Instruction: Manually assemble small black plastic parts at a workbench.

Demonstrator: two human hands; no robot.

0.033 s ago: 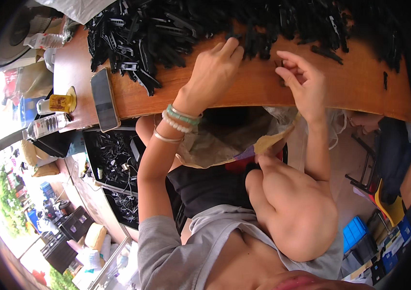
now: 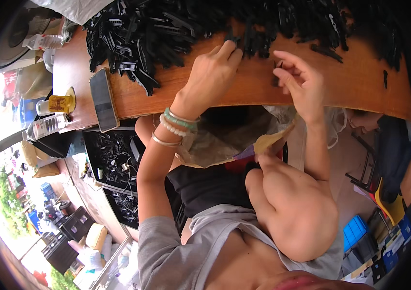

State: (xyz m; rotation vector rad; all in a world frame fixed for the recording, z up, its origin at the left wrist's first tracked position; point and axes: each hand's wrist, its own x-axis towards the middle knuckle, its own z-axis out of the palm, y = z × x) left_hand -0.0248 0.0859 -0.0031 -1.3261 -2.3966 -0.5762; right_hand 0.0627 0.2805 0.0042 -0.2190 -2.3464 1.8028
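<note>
A broad heap of long, narrow black plastic pieces (image 2: 166, 34) lies along the far side of the wooden table (image 2: 258, 87). At its near edge is my left hand (image 2: 213, 67), with bracelets on the wrist, its fingers closed in a pinch. A dark piece (image 2: 232, 36) shows at those fingertips, one of the narrow plastic pieces by its look. To the right, my right hand (image 2: 302, 79) hovers over the table with thumb and forefinger drawn together. Something small and dark shows between them, too little to name.
A phone (image 2: 103, 99) lies near the table's left edge, with an amber jar (image 2: 63, 103) beyond it. Below the table edge, an open plastic-lined sack (image 2: 215, 150) hangs over my lap. Black trays of parts (image 2: 113, 159) stand at left. Another person's arm (image 2: 409, 169) shows at right.
My left hand has drawn very slightly nearer and to the left. The right hand has shifted a touch left, and the heap looks the same.
</note>
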